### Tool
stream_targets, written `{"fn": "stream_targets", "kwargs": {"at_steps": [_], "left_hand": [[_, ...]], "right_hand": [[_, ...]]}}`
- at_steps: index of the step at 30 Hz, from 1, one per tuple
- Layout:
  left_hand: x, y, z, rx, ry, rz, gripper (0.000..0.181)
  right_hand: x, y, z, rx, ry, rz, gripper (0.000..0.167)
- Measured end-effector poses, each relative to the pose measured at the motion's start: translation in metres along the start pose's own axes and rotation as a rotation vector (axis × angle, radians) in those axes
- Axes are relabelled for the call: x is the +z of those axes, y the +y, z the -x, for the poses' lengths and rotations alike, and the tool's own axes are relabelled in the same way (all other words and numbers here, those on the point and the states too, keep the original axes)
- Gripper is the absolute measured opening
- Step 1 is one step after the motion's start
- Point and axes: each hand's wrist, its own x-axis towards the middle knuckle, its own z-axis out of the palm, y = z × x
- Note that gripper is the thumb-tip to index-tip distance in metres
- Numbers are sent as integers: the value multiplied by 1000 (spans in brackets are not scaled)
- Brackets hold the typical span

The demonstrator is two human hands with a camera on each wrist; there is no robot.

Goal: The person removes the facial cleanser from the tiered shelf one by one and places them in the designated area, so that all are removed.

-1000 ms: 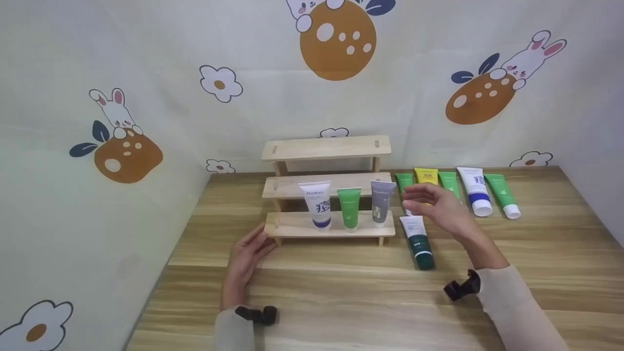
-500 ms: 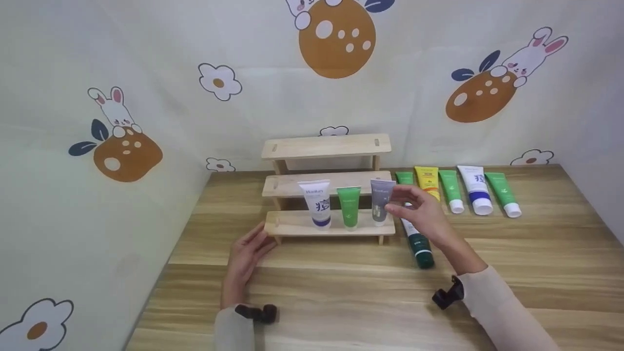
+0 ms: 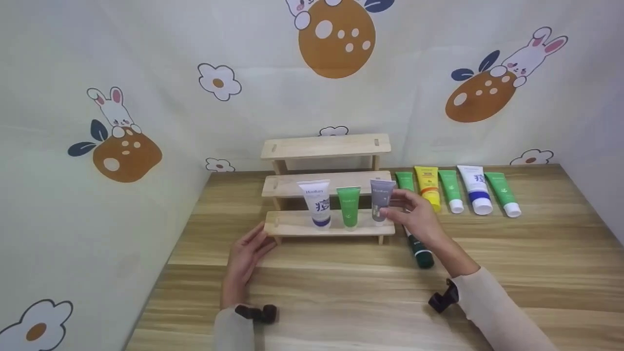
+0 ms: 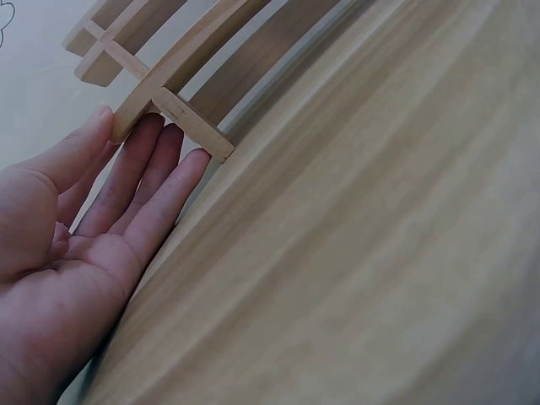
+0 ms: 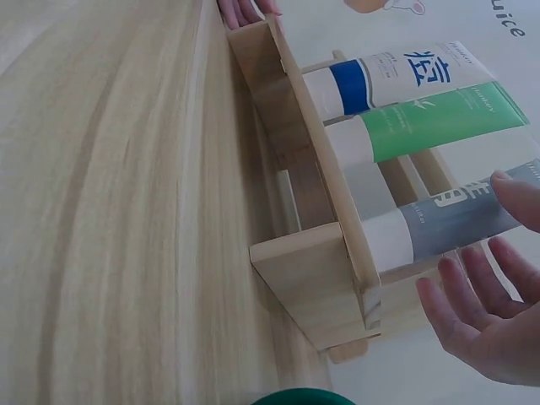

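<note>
A three-tier wooden display stand (image 3: 292, 229) bears three tubes on its lowest step: a white one with blue print (image 3: 318, 202), a green one (image 3: 349, 204) and a grey one (image 3: 381, 197). All stand upright on their caps. My left hand (image 3: 247, 253) grips the left end of the lowest step; in the left wrist view its thumb is at the board's edge and its fingers are underneath, against the leg. My right hand (image 3: 414, 214) holds the grey tube by its right side, thumb across the front, fingers curled at the edge and partly hidden.
Right of the stand lie several tubes: a yellow one (image 3: 427, 187), a green one (image 3: 451, 190), a white and blue one (image 3: 474, 190) and another green one (image 3: 503, 194). A dark green-capped tube (image 3: 421, 253) lies partly under my right hand. A patterned cloth (image 3: 414, 97) hangs behind.
My right hand has moved left from above the lying tubes to the grey tube, its thumb sliding slightly lower on it. My left hand stays at the stand's end.
</note>
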Motion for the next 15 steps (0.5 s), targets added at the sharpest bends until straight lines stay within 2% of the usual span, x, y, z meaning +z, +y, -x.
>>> {"fn": "stream_targets", "kwargs": {"at_steps": [10,15], "left_hand": [[0,-1,-1,4,11,5,51],[0,-1,-1,3,15,-1,51]], "right_hand": [[4,0,-1,41,51,-5,51],[6,-1,0,36,68,0,48]]}}
